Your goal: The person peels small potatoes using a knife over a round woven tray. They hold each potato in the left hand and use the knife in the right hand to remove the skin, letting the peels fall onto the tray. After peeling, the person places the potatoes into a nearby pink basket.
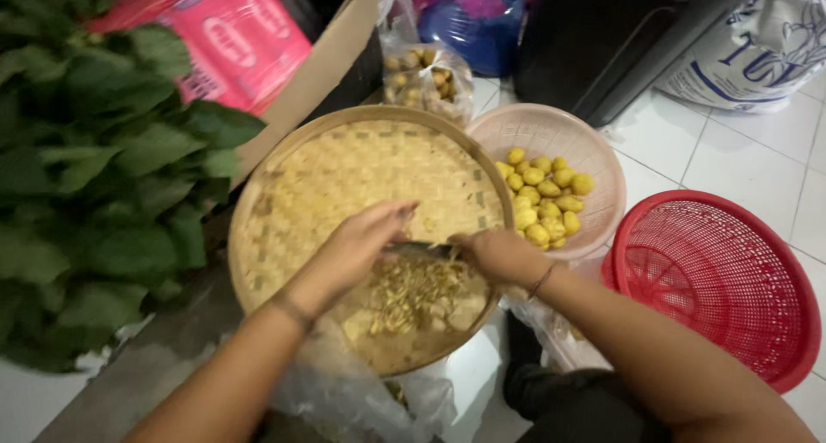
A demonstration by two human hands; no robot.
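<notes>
A round woven bamboo tray (pixel 344 163) lies in front of me, with a pile of thin peelings (pixel 417 297) at its near side. My left hand (pixel 361 241) pinches a small item above the peelings. My right hand (pixel 499 254) grips a dark knife (pixel 422 250) whose blade points left toward the left hand. Just right of the tray stands a pale pink basket (pixel 602 172) holding several small yellow peeled tubers (pixel 544 198).
A red plastic basket (pixel 731 279) sits at the right on white floor tiles. A clear bag of brown tubers (pixel 426 77) lies behind the tray. A heap of green leaves (pixel 95 168) fills the left. A cardboard box, a dark bin and a white sack stand behind.
</notes>
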